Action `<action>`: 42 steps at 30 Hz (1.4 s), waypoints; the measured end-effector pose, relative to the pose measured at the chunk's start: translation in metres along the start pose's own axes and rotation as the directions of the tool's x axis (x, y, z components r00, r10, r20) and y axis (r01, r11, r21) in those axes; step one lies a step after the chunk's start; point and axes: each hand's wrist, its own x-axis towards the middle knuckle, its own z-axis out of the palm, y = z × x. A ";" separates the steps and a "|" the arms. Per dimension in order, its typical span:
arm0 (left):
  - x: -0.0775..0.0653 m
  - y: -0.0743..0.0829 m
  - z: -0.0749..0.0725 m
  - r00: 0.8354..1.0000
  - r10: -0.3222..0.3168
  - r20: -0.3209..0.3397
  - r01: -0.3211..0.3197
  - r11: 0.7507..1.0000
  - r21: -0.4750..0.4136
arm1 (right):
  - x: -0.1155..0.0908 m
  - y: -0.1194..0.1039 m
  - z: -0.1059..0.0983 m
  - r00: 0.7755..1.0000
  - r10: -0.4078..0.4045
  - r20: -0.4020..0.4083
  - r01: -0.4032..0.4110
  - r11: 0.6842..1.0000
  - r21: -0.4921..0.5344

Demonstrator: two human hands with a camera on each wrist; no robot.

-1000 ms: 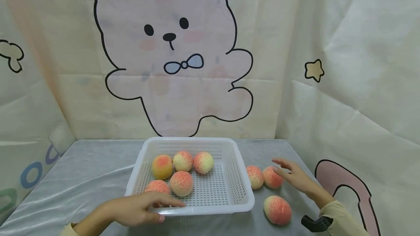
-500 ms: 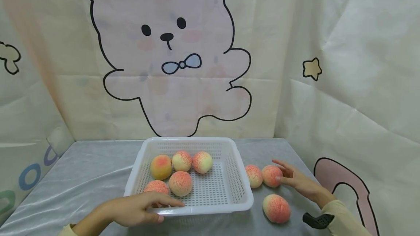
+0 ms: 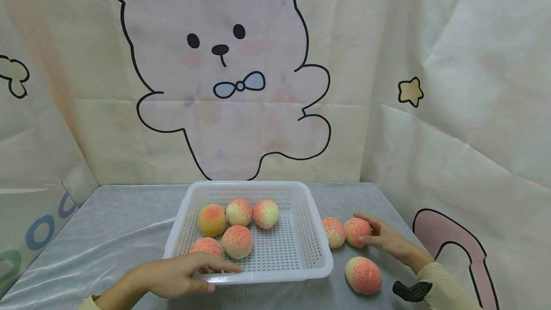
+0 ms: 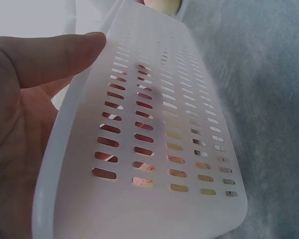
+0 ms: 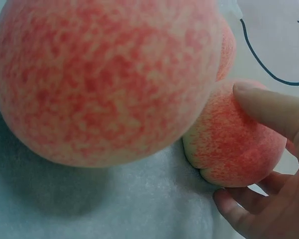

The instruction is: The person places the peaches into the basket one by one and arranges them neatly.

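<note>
My left hand (image 3: 174, 275) grips the near rim of a white perforated plastic basket (image 3: 284, 275). In the left wrist view its thumb (image 4: 65, 56) lies on the outside of the rim while the fingers go over to the inner side. My right hand (image 3: 389, 244) holds a pink peach (image 3: 355, 231) on the table, right of the basket; the right wrist view has the thumb on this peach (image 5: 239, 137) and fingers curled around its other side. Another peach (image 3: 333, 232) sits between it and the basket wall. Closer to me lies a third peach (image 3: 363, 275), large in the right wrist view.
Inside the basket are several peaches, among them a yellow-orange one (image 3: 212, 220) at the left and a pale one (image 3: 266, 214) farther right. A grey cloth covers the table (image 3: 129, 209). Printed curtains (image 3: 275, 166) stand behind and at both sides.
My right hand has come down and left onto the peach, and its fingers have closed around it. The left hand and the basket keep their places.
</note>
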 end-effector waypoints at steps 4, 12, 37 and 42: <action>-0.001 0.000 0.001 1.000 0.004 -0.007 -0.004 1.000 0.019 | 0.001 0.000 0.001 1.000 0.005 -0.011 -0.005 0.999 0.032; -0.001 0.000 0.001 1.000 0.003 -0.008 -0.003 1.000 0.022 | -0.002 -0.003 0.001 0.998 0.040 -0.056 -0.039 0.999 0.009; -0.002 -0.001 0.001 1.000 -0.004 -0.008 0.004 1.000 0.010 | -0.014 -0.082 -0.006 0.978 -0.147 -0.148 0.148 0.989 -0.006; -0.002 -0.001 0.001 1.000 -0.015 -0.016 0.015 1.000 0.007 | -0.012 -0.095 0.002 0.971 -0.197 -0.132 0.200 0.980 0.007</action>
